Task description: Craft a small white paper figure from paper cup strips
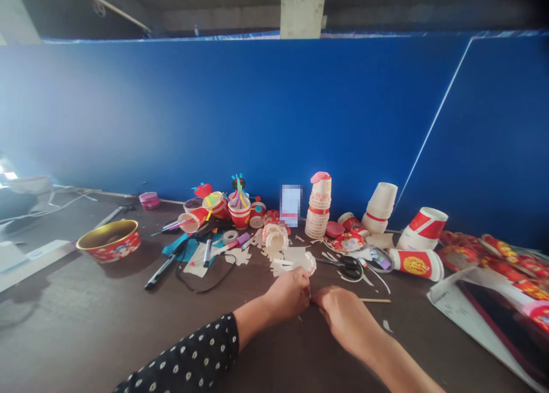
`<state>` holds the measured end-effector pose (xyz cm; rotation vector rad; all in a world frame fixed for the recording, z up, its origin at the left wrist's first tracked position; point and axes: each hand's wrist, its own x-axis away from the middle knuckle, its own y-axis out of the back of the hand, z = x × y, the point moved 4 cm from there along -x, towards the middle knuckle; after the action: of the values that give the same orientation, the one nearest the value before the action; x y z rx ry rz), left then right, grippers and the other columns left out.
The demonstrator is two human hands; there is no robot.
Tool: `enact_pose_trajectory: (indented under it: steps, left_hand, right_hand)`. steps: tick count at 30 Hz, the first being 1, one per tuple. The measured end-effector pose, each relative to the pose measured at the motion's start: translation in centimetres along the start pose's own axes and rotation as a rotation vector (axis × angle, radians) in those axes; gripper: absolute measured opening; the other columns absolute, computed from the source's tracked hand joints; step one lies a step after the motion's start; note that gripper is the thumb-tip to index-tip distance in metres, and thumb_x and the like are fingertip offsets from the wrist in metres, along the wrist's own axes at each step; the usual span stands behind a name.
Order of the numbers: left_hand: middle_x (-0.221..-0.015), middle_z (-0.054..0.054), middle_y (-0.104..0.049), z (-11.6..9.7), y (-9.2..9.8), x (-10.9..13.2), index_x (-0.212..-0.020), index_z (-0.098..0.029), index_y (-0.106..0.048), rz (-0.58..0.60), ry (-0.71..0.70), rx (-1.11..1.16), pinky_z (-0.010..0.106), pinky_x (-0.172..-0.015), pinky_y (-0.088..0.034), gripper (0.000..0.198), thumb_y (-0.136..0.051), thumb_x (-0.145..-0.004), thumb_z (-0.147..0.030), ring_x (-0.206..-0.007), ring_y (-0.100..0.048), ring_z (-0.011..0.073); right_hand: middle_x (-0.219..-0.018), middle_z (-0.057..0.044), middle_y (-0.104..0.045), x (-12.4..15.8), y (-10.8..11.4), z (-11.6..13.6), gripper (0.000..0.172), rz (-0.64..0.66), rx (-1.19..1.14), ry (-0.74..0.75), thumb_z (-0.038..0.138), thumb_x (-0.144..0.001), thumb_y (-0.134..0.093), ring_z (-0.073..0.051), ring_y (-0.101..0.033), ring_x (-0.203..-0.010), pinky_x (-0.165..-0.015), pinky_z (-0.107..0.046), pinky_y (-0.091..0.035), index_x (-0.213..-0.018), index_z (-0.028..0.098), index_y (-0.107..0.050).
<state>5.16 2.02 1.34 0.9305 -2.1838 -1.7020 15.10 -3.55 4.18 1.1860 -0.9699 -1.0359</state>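
My left hand [291,292] is closed, fingers curled, low over the middle of the table. My right hand [341,308] is beside it, its thumb and fingers pinched together close to the left fingers. Whatever is between the fingertips is hidden or too small to name. Just beyond my left hand lies a cut white paper piece [309,262] with a notched edge, among paper scraps. A thin wooden stick [377,300] shows past my right hand; I cannot tell whether it is touched. Black-handled scissors [350,268] lie behind my right hand.
Stacked paper cups [318,210] stand near the blue partition [257,112]. A gold-lined red bowl [109,241] is on the left, with a marker [207,251] and black cable nearer the middle. On the right are a tipped paper cup [418,265] and a dark tablet-like object [501,313].
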Motion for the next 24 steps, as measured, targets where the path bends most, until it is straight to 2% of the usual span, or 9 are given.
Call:
enact_pose_trajectory:
  steps: [6, 15, 19, 24]
  left_hand:
    - [-0.079, 0.007, -0.064, -0.5, 0.4, 0.0, -0.067, -0.013, -0.064, 0.054, -0.021, -0.094, 0.025, -0.069, -0.041, 0.019, -0.05, -0.071, 0.0, -0.076, -0.055, 0.0159]
    - [-0.076, 0.006, -0.063, 0.0, 0.2, 0.0, -0.062, -0.014, -0.062, 0.061, -0.027, -0.058, 0.026, -0.07, -0.041, 0.017, -0.052, -0.069, -0.002, -0.076, -0.055, 0.0167]
    - [-0.077, 0.007, -0.062, 0.4, 0.0, -0.1, -0.06, -0.013, -0.062, 0.032, 0.022, -0.015, 0.025, -0.068, -0.043, 0.016, -0.052, -0.068, -0.004, -0.077, -0.055, 0.0175]
    - [-0.081, 0.009, -0.062, 0.7, 0.5, -0.1, -0.06, -0.012, -0.061, 0.068, 0.155, 0.055, 0.025, -0.064, -0.045, 0.008, -0.056, -0.066, -0.011, -0.076, -0.056, 0.0186]
  right_hand:
    - [-0.091, -0.01, -0.067, 0.0, -0.2, 1.0, 0.037, 0.013, 0.121, 0.055, 0.005, -0.083, -0.033, -0.019, -0.06, -0.087, -0.071, -0.025, -0.038, -0.088, 0.015, -0.067]
    - [-0.092, -0.009, -0.067, -0.1, 0.1, 0.8, 0.036, -0.013, 0.102, 0.077, 0.005, -0.083, -0.035, -0.018, -0.059, -0.088, -0.074, -0.025, -0.039, -0.091, 0.017, -0.068]
    - [-0.092, -0.008, -0.067, 0.0, 0.1, 0.9, 0.036, -0.015, 0.105, 0.081, 0.005, -0.084, -0.035, -0.019, -0.059, -0.088, -0.073, -0.025, -0.039, -0.09, 0.018, -0.068]
    - [-0.093, -0.009, -0.067, -0.2, -0.2, 0.9, 0.037, -0.032, 0.113, 0.08, 0.005, -0.084, -0.035, -0.019, -0.058, -0.091, -0.075, -0.026, -0.038, -0.094, 0.017, -0.068]
